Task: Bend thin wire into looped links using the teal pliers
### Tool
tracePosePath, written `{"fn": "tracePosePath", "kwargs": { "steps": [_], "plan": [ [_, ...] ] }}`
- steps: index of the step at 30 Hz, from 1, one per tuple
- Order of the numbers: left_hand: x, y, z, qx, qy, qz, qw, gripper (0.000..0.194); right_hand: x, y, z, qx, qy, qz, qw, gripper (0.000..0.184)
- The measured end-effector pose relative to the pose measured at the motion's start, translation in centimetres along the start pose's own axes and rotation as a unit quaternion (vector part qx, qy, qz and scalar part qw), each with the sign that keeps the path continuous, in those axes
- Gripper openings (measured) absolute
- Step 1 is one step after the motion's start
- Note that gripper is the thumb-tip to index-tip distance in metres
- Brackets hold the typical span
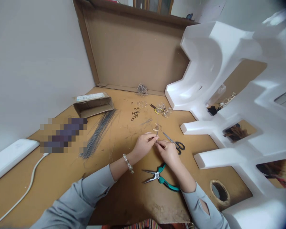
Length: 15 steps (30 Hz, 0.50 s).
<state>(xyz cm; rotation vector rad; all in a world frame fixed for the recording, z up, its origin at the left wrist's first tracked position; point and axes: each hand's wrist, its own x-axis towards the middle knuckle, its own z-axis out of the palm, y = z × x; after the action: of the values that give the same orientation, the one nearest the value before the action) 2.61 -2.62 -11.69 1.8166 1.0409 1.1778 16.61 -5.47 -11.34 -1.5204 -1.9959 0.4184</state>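
My left hand (145, 145), with a bead bracelet at the wrist, is closed in a pinch near the middle of the table. Close against it, my right hand (168, 154) pinches too. Between their fingertips a thin wire piece (157, 133) sticks up; its lower end is hidden by the fingers. Scissors (173, 142) with black handles lie just right of my right hand. Teal-handled long-nose pliers (156, 175) lie with jaws apart below my hands. Beyond them are small dark rings (135, 114) and yellow-handled pliers (154, 109).
A bundle of grey wires (98, 135) lies left, beside an open cardboard box (92, 105). Piles of bent wire pieces (142, 89) sit at the back. A white foam frame (205, 159) borders the right side. A white cable (32, 178) runs along the left; a tape roll (219, 191) lies front right.
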Motion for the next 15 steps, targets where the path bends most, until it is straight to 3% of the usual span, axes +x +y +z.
{"fn": "tracePosePath", "kwargs": {
  "steps": [8, 12, 15],
  "plan": [
    [0.7, -0.1, -0.4, -0.175, -0.002, -0.13, 0.976, 0.021, -0.2, -1.2, -1.0, 0.009, -0.012, 0.007, 1.0, 0.024],
    [0.9, -0.1, -0.8, -0.201, -0.005, -0.153, 0.967, 0.024, -0.8, -0.8, -3.7, 0.081, -0.008, 0.074, 0.994, 0.032],
    [1.0, 0.2, -1.2, -0.224, -0.02, -0.169, 0.96, 0.024, -2.1, -0.9, -5.9, 0.049, -0.035, 0.1, 0.993, 0.032]
  ]
}}
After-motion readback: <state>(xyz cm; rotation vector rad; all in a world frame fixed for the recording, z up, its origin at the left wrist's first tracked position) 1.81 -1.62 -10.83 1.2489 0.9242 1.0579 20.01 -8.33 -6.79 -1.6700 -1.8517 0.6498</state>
